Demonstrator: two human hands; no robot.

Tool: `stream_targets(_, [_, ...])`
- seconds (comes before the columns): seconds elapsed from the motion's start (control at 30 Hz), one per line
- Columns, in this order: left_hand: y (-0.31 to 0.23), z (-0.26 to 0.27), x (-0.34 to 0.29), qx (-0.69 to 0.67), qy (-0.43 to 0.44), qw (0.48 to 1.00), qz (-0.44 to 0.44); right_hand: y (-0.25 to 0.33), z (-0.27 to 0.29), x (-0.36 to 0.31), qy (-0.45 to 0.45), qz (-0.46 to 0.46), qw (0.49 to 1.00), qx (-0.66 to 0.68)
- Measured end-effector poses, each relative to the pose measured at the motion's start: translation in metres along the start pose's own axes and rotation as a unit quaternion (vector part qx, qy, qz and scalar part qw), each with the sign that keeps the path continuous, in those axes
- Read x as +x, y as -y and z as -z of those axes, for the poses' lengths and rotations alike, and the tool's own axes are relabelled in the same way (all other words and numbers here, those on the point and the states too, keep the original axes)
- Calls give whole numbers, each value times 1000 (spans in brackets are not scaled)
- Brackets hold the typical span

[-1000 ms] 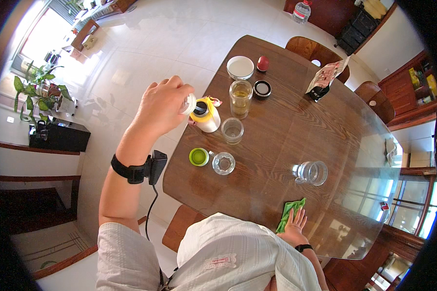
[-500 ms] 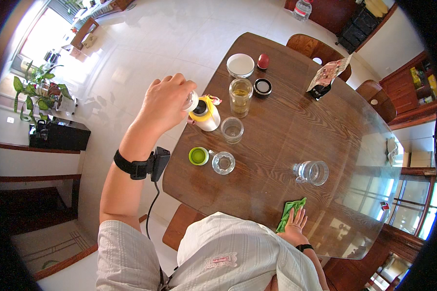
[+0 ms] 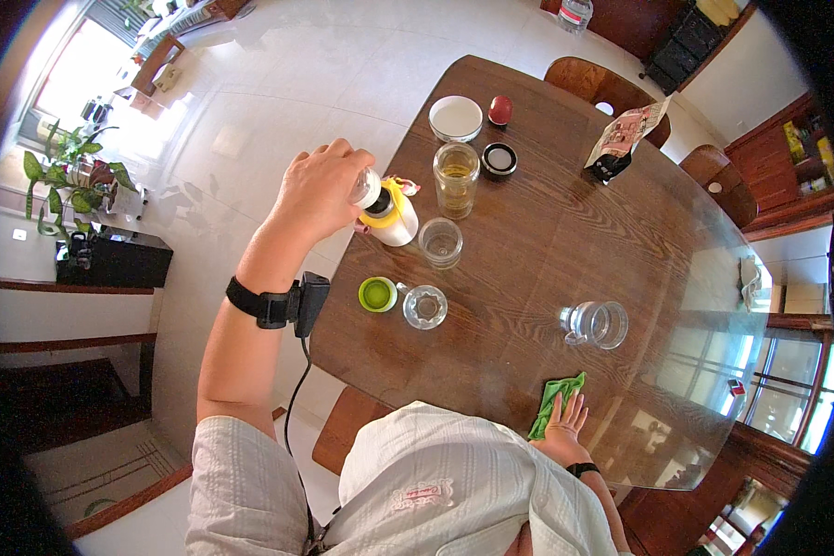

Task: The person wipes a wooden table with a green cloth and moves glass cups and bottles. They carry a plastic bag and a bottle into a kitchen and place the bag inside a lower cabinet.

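My left hand (image 3: 322, 190) is closed around a small clear container (image 3: 366, 191) with a whitish end, tilted at the mouth of a white bottle with a yellow collar (image 3: 395, 222). Whether the two touch, I cannot tell. That bottle stands at the left edge of the wooden table. My right hand (image 3: 564, 432) lies with fingers stretched out on a crumpled green cloth (image 3: 554, 397) at the near edge. Beside the white bottle are an empty-looking glass (image 3: 441, 243) and a tall glass jar (image 3: 457, 176) with yellowish liquid. Closer to me are a green lid (image 3: 377, 295) and a glass mug (image 3: 424, 307).
A glass pitcher (image 3: 600, 325) stands right of centre on the table (image 3: 519, 269). Farther off are a white bowl (image 3: 455, 119), a dark red egg-shaped item (image 3: 499, 110), a black-rimmed lid (image 3: 499, 160) and a pouch (image 3: 624, 144). Wooden chairs (image 3: 598, 82) line the far side.
My left hand has moved the clear container slightly, and its whitish end is now nearer the white bottle's mouth. My right hand stays on the cloth. The view has shifted a little.
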State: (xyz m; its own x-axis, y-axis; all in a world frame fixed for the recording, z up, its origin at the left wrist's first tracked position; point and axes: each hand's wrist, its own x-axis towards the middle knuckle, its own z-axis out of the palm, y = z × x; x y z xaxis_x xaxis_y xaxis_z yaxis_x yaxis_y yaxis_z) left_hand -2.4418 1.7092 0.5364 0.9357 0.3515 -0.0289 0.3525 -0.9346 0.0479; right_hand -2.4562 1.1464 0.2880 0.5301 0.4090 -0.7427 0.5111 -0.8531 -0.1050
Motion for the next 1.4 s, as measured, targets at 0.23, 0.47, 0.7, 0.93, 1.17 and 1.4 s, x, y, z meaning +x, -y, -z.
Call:
stream_targets(0.23, [3,-8,2,-18,6,1000,9,0,0,1,4,-4,1000,-6])
stream_targets(0.47, [2,-20,3,-21,14,999,22,5,6,-1,16,-16,1000,7])
stream_targets(0.7, [-1,-30,6,-17,25,999,20,0,-2,0,-7,-4,1000,8])
stream_targets(0.93, [2,-41,9,-10,18,1000,18,2,1,-1,-10,-1,1000,14])
stream_targets(1.17, [1,-47,10,-15,24,999,20,0,-2,0,-6,-4,1000,9])
stream_targets(1.4, [0,-51,10,-12,12,1000,11,1,0,0,-3,-6,1000,7])
